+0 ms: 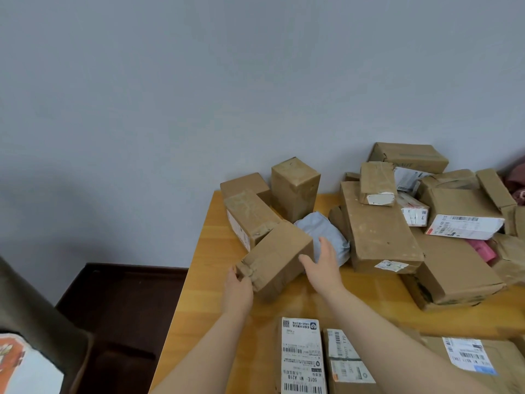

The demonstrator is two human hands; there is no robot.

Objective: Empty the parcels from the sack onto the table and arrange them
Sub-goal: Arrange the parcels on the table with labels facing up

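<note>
A brown taped cardboard box (277,260) is tilted on the wooden table (210,282) near its left edge. My left hand (237,285) grips the box's near left end, thumb on top. My right hand (322,263) presses flat against its right side, fingers straight. Just behind lie a grey plastic mailer (326,231), a box with a side label (248,216) and an upright box (295,189). A dark olive fabric shape (31,308) at the lower left may be the sack; I cannot tell.
A heap of several cardboard parcels (443,223) fills the table's right side, with a long flat box (377,226) in front and a pink mailer (483,248). Three labelled parcels lie at the near edge (302,356). A grey wall backs the table; dark floor (122,308) lies left.
</note>
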